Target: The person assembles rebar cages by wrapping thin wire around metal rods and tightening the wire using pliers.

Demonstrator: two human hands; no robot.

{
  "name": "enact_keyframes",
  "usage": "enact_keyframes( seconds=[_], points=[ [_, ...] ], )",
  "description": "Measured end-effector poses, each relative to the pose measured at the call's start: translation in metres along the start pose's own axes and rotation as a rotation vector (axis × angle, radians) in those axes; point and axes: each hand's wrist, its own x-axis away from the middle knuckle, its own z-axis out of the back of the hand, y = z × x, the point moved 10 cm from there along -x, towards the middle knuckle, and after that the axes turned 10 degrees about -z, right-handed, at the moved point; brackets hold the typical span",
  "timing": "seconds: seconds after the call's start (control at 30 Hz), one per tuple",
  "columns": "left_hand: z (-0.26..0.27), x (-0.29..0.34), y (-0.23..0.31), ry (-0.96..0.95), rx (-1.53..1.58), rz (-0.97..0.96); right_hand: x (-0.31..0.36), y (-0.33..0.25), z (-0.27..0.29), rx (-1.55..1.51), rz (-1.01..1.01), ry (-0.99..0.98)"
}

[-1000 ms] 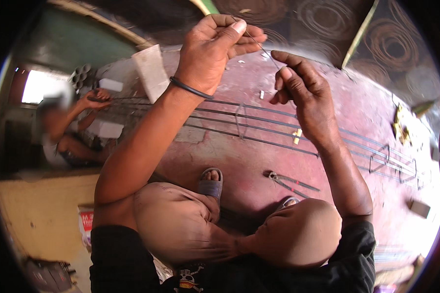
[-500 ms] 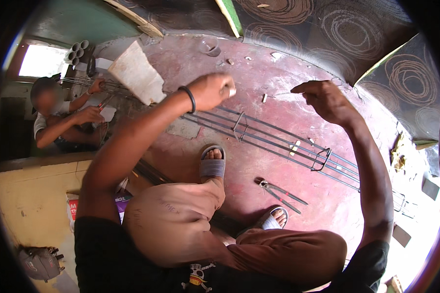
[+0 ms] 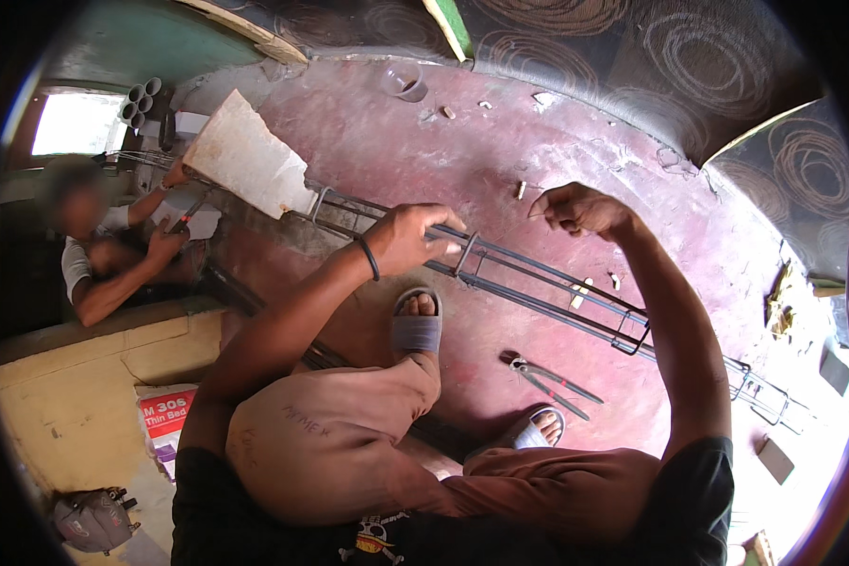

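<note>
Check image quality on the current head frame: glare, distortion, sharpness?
Head view: window blown out white; head view: red floor bleaches toward lower right, washing out the rebar cage's far end; head view: fisheye bends the bottom edge of the swirl-patterned panels; head view: pincers read clearly.

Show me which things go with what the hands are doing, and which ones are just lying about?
With the work:
metal rods, with the left hand on them
square metal hoop, on the rods beside that hand
pincers, probably, though untouched

Just lying about, it seems:
grey bag
clear container
pale yellow scrap
</note>
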Motion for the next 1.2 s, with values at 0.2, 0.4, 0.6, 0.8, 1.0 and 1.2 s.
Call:
enact_keyframes(
  seconds=[0.2, 0.4, 0.6, 0.8, 1.0, 1.2],
  points=[
    [0.003, -0.007, 0.004, -0.003, 0.038, -0.07, -0.011, 0.032, -0.021, 0.059, -0.444, -0.08],
    [0.02, -0.012, -0.01, 0.134, 0.085, 0.017, 0.005, 0.007, 0.053, 0.154, -0.443, 0.245],
    [0.014, -0.004, -0.02, 0.059, -0.105, -0.038, -0.06, -0.059, 0.024, 0.578, -0.158, 0.177],
    [0.017, 0.001, -0.011, 0.043, -0.179, -0.094, -0.059, -0.07, 0.044, 0.627, -0.108, 0.215],
    [0.013, 0.015, -0.01, 0.12, -0.301, -0.198, -0.1, -0.062, -0.002, 0.61, -0.032, 0.025],
    [0.014, -0.001, -0.003, 0.15, -0.248, -0.19, -0.101, -0.04, 0.042, 0.522, -0.167, 0.247]
  ],
)
